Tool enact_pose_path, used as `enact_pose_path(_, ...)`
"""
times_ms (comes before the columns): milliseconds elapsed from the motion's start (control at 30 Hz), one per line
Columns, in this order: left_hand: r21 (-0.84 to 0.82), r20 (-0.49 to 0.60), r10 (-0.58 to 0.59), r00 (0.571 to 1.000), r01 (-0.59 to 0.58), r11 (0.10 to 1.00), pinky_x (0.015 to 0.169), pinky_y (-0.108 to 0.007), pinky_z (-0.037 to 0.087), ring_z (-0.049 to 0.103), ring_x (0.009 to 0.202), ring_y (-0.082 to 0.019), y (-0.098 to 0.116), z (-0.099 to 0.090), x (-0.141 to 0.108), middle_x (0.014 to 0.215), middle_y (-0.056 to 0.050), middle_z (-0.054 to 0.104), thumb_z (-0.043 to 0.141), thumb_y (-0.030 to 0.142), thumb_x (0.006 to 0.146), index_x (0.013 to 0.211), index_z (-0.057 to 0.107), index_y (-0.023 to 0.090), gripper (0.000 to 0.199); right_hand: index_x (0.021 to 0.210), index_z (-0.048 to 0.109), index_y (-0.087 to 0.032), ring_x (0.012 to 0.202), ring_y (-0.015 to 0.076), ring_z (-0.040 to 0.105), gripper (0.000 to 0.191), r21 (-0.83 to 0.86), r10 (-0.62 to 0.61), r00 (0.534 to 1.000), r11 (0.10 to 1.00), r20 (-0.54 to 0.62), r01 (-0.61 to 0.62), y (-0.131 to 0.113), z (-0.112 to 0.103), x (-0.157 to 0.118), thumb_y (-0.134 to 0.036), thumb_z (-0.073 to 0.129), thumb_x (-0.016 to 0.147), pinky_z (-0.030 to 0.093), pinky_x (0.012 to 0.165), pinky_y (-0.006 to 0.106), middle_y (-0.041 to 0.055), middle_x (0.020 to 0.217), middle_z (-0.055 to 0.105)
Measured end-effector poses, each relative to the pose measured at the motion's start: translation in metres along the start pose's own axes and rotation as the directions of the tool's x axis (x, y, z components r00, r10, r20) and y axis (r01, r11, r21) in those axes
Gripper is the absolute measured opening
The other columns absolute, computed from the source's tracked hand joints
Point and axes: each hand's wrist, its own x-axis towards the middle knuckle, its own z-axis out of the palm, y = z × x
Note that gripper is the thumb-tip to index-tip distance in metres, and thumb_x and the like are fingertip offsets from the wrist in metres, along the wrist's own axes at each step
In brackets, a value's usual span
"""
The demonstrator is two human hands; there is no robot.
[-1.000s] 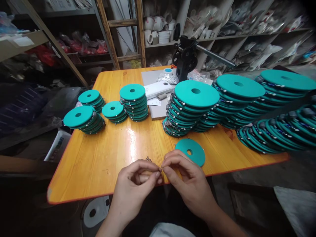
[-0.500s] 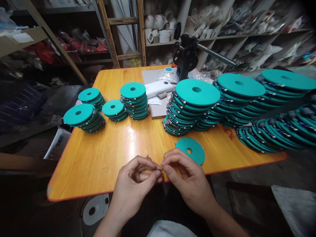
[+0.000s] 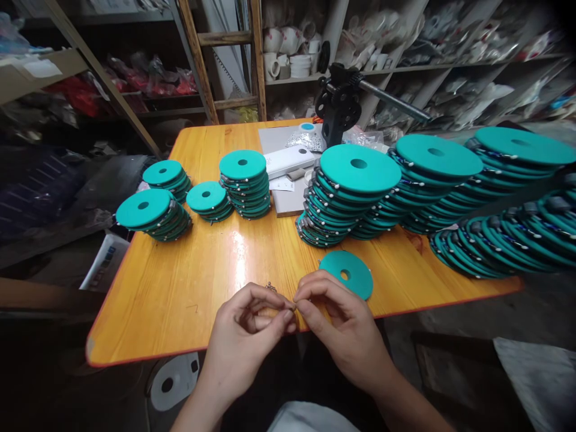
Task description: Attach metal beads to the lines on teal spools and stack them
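My left hand (image 3: pixel 245 342) and my right hand (image 3: pixel 344 330) meet fingertip to fingertip over the table's front edge. Each is closed in a pinch, and whatever lies between the fingertips is too small to make out. Just behind my left fingers is a small beaded metallic piece (image 3: pixel 270 287), partly hidden. A single teal disc (image 3: pixel 330 267) with a centre hole lies flat beyond my right hand. Farther back, tall stacks of teal discs (image 3: pixel 360 168) rise on the right, with small white-tipped parts around their rims.
Shorter stacks of teal discs (image 3: pixel 243 165) stand on the left of the wooden table (image 3: pixel 180 288). A grey board (image 3: pixel 288 204) with a white box (image 3: pixel 290 161) lies at the back, near a black hand press (image 3: pixel 337 102). Shelves and a wooden ladder (image 3: pixel 225 39) stand behind.
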Motion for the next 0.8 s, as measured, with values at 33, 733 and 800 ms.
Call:
enact_pose_path(33,-0.002,0.0,0.003,1.0,-0.003,1.0,0.066,-0.016,0.059,0.07,0.069,-0.008,0.0,0.0,0.0,0.081,0.001,0.07,0.072,0.013,0.081,0.081,0.063,0.016,0.01,0.087,0.062,-0.021,0.087,0.0108,0.059,0.005,-0.008,-0.001,1.0,1.0,0.004,0.001,0.0,0.0,0.0,-0.018,0.06,0.091,0.048,0.077,0.023,0.0005,0.089,0.059)
enact_pose_path(733,0.099,-0.038,0.074,0.997,-0.07,0.993,0.053,-0.016,0.053,0.061,0.054,-0.005,0.013,0.004,-0.016,0.072,0.007,0.063,0.066,0.016,0.087,0.074,0.038,0.018,0.031,0.118,0.058,-0.012,0.107,0.0147,0.059,0.037,-0.256,-0.292,0.947,0.913,0.136,0.318,-0.008,-0.009,-0.013,-0.002,0.058,0.082,0.057,0.079,0.018,0.0123,0.115,0.058)
enact_pose_path(800,0.102,-0.029,0.065,0.997,-0.062,0.993,0.053,-0.016,0.052,0.061,0.054,-0.005,0.015,0.005,-0.018,0.073,0.006,0.064,0.066,0.017,0.087,0.074,0.038,0.018,0.031,0.111,0.062,-0.014,0.102,0.0128,0.061,0.03,-0.261,-0.334,0.935,0.898,0.123,0.355,-0.009,-0.009,-0.013,-0.003,0.061,0.083,0.055,0.08,0.017,0.01,0.11,0.059)
